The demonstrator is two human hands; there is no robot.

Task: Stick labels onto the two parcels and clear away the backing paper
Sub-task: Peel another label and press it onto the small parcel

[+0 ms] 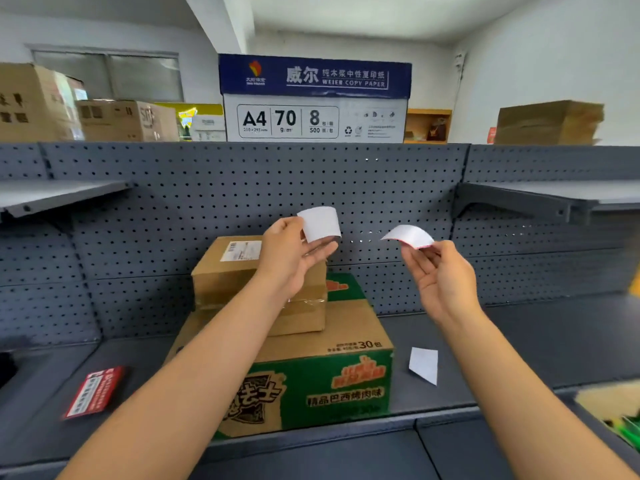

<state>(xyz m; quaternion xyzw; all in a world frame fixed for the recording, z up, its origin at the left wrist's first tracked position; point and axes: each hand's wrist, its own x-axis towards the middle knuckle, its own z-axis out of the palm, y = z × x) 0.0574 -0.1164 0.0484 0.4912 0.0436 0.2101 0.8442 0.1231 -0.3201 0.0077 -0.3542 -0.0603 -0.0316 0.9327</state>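
Two parcels stand stacked on the grey shelf (pixel 519 341). The small brown parcel (pixel 235 289) on top carries a printed label (pixel 241 250) on its upper face. Under it sits the large green and brown parcel (pixel 332 379). My left hand (pixel 294 254) is raised above the small parcel and pinches a curled white sheet (pixel 320 223). My right hand (pixel 440 275), further right, pinches a second white sheet (pixel 410 236) with a red edge. The two sheets are apart. Which one is label and which backing I cannot tell.
A loose white piece of paper (pixel 424 364) lies on the shelf right of the big parcel. A red and white packet (pixel 93 391) lies at the left. A grey pegboard (pixel 207 188) backs the shelf, with a copy paper box (pixel 313 98) and cartons above.
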